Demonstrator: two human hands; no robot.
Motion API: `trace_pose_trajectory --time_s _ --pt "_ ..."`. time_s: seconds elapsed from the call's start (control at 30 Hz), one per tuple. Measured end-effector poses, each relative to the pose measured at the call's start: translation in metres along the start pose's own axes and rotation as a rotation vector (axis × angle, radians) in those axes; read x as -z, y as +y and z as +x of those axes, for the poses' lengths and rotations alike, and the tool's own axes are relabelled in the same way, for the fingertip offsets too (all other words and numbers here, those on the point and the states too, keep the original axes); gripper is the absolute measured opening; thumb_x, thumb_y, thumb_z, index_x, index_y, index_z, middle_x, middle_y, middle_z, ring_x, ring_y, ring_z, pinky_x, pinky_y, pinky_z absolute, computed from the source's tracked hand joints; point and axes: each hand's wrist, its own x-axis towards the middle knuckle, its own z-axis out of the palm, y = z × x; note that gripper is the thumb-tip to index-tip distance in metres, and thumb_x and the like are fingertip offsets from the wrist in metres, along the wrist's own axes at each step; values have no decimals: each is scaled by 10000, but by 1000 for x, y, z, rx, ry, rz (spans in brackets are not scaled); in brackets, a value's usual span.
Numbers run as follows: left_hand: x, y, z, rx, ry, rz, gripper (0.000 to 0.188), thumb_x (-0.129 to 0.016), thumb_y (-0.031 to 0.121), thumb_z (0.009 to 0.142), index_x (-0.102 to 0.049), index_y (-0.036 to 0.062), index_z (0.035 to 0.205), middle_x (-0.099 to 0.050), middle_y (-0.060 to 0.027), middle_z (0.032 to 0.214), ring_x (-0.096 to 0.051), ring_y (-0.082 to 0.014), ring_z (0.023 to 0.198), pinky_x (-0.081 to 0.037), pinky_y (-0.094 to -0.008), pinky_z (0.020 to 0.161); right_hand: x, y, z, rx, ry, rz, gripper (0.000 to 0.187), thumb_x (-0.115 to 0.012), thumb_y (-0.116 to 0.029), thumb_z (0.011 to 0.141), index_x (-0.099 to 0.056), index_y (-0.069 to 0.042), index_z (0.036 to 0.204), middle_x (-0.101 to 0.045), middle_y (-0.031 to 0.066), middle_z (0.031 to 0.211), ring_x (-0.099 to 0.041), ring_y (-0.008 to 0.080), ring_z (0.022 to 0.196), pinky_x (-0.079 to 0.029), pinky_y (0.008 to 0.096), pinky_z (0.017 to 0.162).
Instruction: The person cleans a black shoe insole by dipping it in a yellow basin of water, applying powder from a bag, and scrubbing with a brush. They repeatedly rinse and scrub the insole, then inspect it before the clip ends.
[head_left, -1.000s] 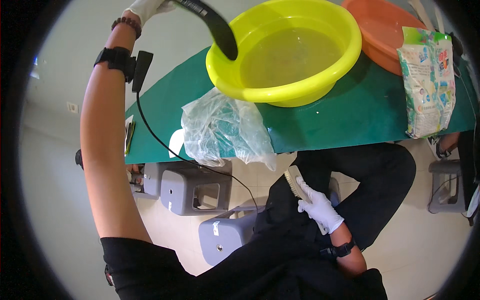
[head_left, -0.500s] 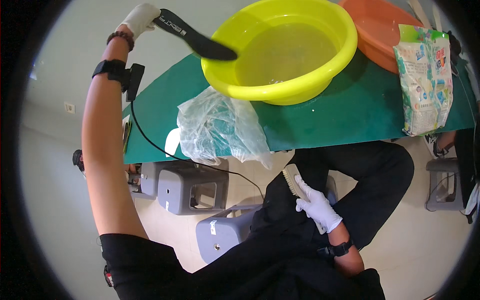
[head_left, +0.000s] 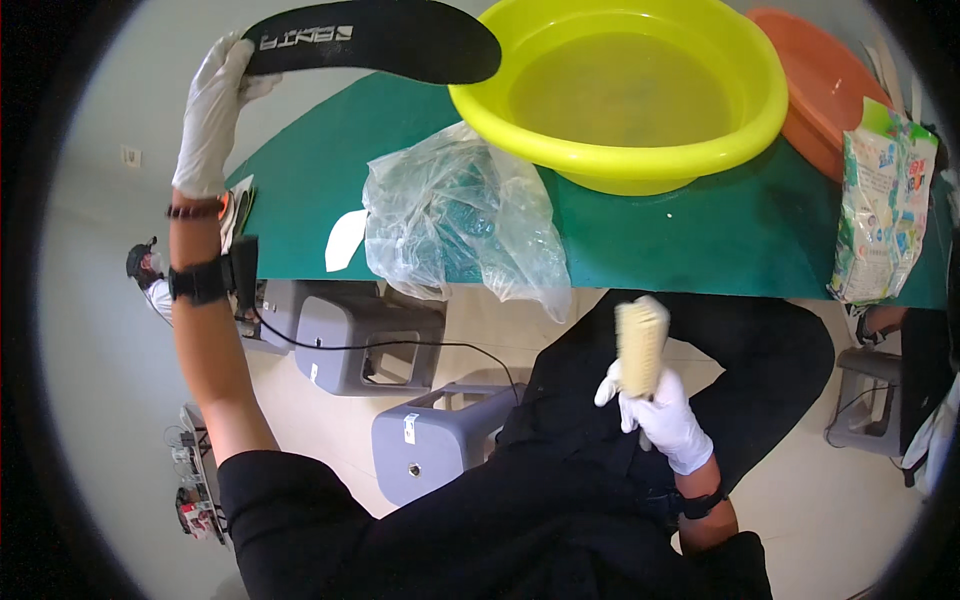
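Observation:
My left hand [head_left: 215,110], in a white glove, pinches one end of a black shoe insole [head_left: 385,45] with light lettering. The insole is held up at the far left, its free end close to the rim of a yellow basin [head_left: 625,165] with cloudy water [head_left: 620,90] in it. Over my lap, my gloved right hand [head_left: 670,420] is closed around a scrubbing brush [head_left: 641,345]. Its pale bristles face up toward me, slightly blurred, and its handle is mostly hidden by the hand.
The basin stands on a green table [head_left: 620,240]. A crumpled clear plastic bag [head_left: 465,220] and a white piece [head_left: 346,240] lie left of it. An orange basin [head_left: 815,85] and a detergent bag [head_left: 885,205] are at the right. Grey stools [head_left: 440,440] stand below.
The insole has turned from hanging slanted to lying level, showing more of its face. My right hand has raised the brush and turned its bristles upward. The view has shifted slightly.

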Motion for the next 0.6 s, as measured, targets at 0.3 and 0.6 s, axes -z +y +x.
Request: trace_pose_trajectory --time_s 0.3,0.6 --pt "63 -32 -104 230 244 -537 306 -608 119 949 -568 -41 1207 -630 -103 1056 -638 -130 806 -544 -187 658 -103 -77 75 156 166 -4 360 -711 -97 854 -621 -26 1196 -630 -19 792 -468 13 516 -380 162 433" --pt "69 -53 -185 448 176 -526 314 -577 168 970 -572 23 1249 -644 -49 1126 -645 -90 890 -543 -169 677 -161 -11 163 -21 196 40 330 -745 -179 836 -613 3 1077 -660 47 908 -468 22 471 -350 177 413"
